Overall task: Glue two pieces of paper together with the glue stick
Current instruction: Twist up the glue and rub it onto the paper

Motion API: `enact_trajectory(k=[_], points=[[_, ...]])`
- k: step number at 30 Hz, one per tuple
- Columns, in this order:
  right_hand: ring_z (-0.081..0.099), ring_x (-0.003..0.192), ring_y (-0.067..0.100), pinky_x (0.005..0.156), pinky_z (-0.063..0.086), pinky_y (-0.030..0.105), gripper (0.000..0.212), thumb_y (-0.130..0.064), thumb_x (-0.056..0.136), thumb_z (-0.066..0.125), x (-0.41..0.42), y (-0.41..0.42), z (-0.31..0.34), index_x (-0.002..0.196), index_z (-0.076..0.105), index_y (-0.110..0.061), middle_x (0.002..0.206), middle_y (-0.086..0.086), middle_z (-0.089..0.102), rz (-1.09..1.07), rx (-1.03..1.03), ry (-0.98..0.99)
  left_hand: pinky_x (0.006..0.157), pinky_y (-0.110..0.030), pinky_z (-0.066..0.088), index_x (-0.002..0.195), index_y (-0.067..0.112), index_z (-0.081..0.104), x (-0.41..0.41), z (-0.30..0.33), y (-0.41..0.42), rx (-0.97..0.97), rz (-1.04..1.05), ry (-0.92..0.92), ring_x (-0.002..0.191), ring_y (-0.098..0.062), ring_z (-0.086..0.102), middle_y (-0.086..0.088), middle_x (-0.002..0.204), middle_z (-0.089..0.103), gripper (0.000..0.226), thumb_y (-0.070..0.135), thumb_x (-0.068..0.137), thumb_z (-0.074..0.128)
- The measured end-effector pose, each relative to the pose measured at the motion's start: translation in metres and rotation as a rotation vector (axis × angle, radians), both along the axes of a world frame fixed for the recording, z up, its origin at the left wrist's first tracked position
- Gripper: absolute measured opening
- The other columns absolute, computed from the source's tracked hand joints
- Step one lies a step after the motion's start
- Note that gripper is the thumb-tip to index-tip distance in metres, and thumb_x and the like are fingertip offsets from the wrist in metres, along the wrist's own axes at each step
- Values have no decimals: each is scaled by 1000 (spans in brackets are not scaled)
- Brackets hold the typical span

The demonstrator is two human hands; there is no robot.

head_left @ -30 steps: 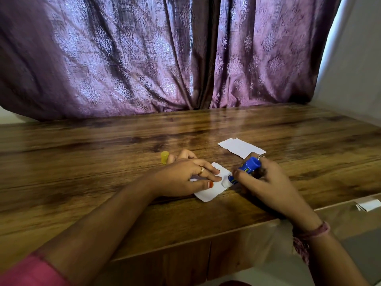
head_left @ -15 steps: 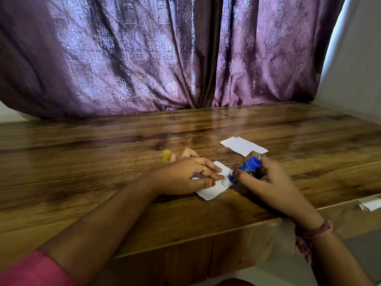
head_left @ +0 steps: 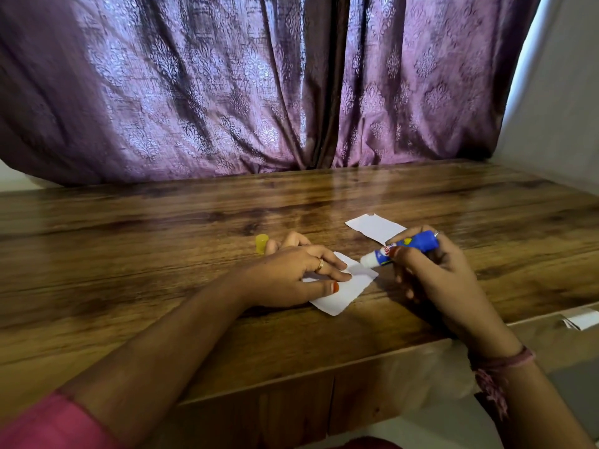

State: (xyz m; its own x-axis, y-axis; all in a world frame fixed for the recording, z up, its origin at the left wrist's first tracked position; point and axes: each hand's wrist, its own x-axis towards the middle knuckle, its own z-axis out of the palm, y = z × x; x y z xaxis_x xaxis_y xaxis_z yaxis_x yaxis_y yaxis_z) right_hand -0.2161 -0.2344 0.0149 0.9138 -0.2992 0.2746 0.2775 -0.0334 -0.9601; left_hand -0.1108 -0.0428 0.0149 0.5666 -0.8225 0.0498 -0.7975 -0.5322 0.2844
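Glue stick (head_left: pixel 402 249) (uncapped) in right hand (head_left: pixel 434 273), tip beside paper (head_left: pixel 343 288).

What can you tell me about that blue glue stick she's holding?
The glue stick is a small blue tube with a printed label, looks plastic, uncapped, its white tip showing. The right hand grips it near the back end, tilted, tip pointing left and down, close above the corner of the near paper; contact is unclear.

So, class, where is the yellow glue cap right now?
In the head view the yellow cap stands on the wooden table, left of centre, just beyond and beside the fingers of the left hand pressing the near paper.
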Motion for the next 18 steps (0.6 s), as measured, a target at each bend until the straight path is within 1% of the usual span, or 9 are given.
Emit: enact_trajectory(k=[2,4,5,9,11,13,15,17,18], points=[[40,39,15,40,36,22,10,1,90,53,-1,1,0,83,55,-5,48,4,47,20,29,31,93,-36,16,124,48,54,0,-1,0,2,-1,-14,118,-5,23,32,132,41,31,47,94,45],[43,41,16,41,38,26,13,-1,90,55,-4,1,-1,79,58,-9,47,2,49,32,-7,58,97,-38,17,125,47,54,0,-2,0,4,-6,-40,118,-5,24,31,132,41,32,47,94,45],[43,41,16,42,38,27,14,-1,89,55,-5,2,-1,78,58,-8,47,2,50,34,-32,61,97,-38,18,125,47,54,0,-1,0,8,-8,-49,117,-5,24,31,132,40,33,48,94,45],[49,41,11,41,41,20,2,0,86,60,-6,3,-3,83,59,0,47,-1,56,-7,-144,78,91,-34,18,127,45,53,1,-2,0,28,-9,-70,118,-6,23,29,133,39,35,50,93,44],[56,49,14,48,46,25,4,-6,82,66,-4,1,-4,85,64,-5,57,8,66,-30,-182,121,85,-32,16,127,48,51,1,-3,0,19,-8,-67,117,-5,23,30,132,38,35,51,93,45],[60,54,18,51,47,27,8,-14,79,69,-2,-2,-6,85,67,-9,66,16,70,-42,-253,176,82,-30,14,128,49,49,1,-3,0,16,-8,-60,117,-5,23,30,132,38,35,51,93,45],[60,55,18,52,46,27,10,-15,77,70,0,-4,-9,83,68,-8,64,12,71,-54,-270,203,81,-30,14,128,49,48,0,-3,0,23,-7,-60,116,-4,22,29,132,38,36,51,93,44],[61,58,21,59,47,35,8,-14,76,70,0,-3,-9,81,68,-8,64,12,71,-68,-259,195,82,-30,14,129,48,49,0,-2,-1,25,-5,-56,116,-4,22,29,133,38,37,51,93,45],[60,59,22,61,46,38,7,-15,76,71,1,-3,-10,79,68,-9,66,15,70,-77,-280,184,83,-31,14,129,48,49,0,-2,-1,25,-5,-55,117,-4,22,29,133,38,37,52,92,45]])
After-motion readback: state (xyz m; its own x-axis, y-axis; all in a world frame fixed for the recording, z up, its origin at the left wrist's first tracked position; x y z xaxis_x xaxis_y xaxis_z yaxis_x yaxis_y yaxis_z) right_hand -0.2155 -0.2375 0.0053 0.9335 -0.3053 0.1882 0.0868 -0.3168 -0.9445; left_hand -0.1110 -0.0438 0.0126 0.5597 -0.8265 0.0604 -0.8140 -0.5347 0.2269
